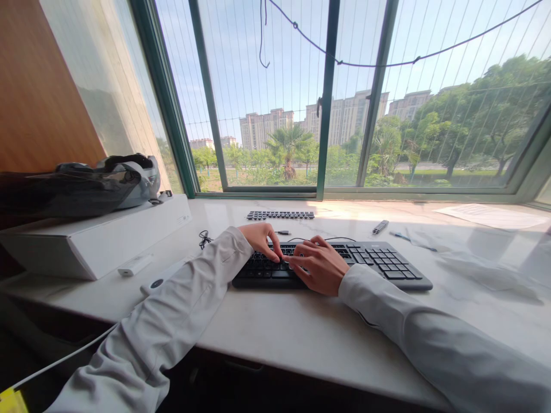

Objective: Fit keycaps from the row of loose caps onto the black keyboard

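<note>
A black full-size keyboard (404,276) lies on the white marble-patterned sill, and both hands are over its left and middle part. My left hand (263,240) is closed in a pinch, thumb and forefinger tips together on a small black keycap (281,261) just above the keys. My right hand (321,265) rests across the middle of the keyboard with its fingers apart. Its forefinger reaches left to the pinched fingertips. The keys under both palms are hidden. Behind the keyboard, loose black keycaps (279,215) stand in neat rows.
A white box (92,241) with a dark bag (86,186) on top stands at left. Nearby lie a small white device (135,265) and a bundled black cable (205,238). To the right are a USB stick (380,227), a pen-like tool (402,236), clear plastic (486,272) and paper (491,215).
</note>
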### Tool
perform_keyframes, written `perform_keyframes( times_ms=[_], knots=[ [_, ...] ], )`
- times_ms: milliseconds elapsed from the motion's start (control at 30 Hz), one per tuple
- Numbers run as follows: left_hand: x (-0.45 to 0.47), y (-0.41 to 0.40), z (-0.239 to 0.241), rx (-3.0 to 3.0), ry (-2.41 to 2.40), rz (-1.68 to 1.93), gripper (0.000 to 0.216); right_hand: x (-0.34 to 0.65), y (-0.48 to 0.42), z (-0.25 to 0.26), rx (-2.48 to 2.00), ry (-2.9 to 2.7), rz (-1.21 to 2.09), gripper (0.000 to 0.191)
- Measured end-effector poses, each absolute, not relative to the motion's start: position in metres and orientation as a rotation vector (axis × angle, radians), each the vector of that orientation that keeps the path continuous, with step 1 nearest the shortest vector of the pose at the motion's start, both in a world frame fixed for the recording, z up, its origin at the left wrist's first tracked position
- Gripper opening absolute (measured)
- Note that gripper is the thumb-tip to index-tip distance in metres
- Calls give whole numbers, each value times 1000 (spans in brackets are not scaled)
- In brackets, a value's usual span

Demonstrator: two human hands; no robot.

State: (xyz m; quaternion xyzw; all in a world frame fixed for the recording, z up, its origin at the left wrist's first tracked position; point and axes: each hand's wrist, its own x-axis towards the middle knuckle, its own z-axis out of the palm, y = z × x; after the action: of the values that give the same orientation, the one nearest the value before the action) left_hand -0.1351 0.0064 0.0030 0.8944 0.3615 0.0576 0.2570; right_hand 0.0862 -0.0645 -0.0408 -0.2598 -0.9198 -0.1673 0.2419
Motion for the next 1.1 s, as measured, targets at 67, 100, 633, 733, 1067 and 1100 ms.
perform_keyframes(
  times_ms=[67, 100, 633, 733, 1067, 1100],
  knots=[
    [-134, 4, 5, 2442, 995, 149, 41, 86, -64, -41, -698, -2520, -449, 29],
    [-134, 4, 5, 2450, 996, 144, 41, 86, -64, -41, -696, -2521, -444, 29],
    [-129, 9, 2, 2524, 956, 109, 33, 78, -70, -31, -666, -2607, -509, 31],
    [-128, 10, 1, 2541, 969, 90, 32, 77, -71, -30, -646, -2616, -549, 30],
    [-125, 9, 0, 2486, 987, 121, 30, 79, -69, -32, -608, -2618, -555, 27],
    [-125, 9, 0, 2480, 988, 128, 29, 79, -69, -32, -607, -2618, -565, 28]
  ],
)
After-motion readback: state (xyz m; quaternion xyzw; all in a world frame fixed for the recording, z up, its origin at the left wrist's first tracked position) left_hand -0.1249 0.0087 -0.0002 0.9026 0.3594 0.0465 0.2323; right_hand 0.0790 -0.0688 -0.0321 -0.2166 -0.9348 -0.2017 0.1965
